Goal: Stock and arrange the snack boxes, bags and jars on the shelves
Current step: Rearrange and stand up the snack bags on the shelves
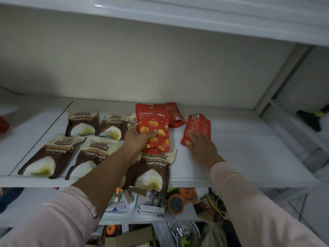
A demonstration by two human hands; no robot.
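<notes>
While left hand [140,139] grips red chestnut bag [151,120], placement is pending.
Flat right hand [200,144] presses shelved red pouch [196,124]; judged next: lay bag beside it.

Brown-and-cream bags [51,155] lie flat in two rows at the shelf [249,157] front-left. Printed red bag [153,122] is held upright mid-shelf; plain red bag [198,126] lies flat to its right, back red bag [175,115] behind.

Dim, flat indoor light, greyish cast. A small glare streak shines on the upper shelf [99,5]. The back wall [124,59] darkens toward its left side. Straight lines bow near the edges; the left sleeve [58,220] looks soft.
</notes>
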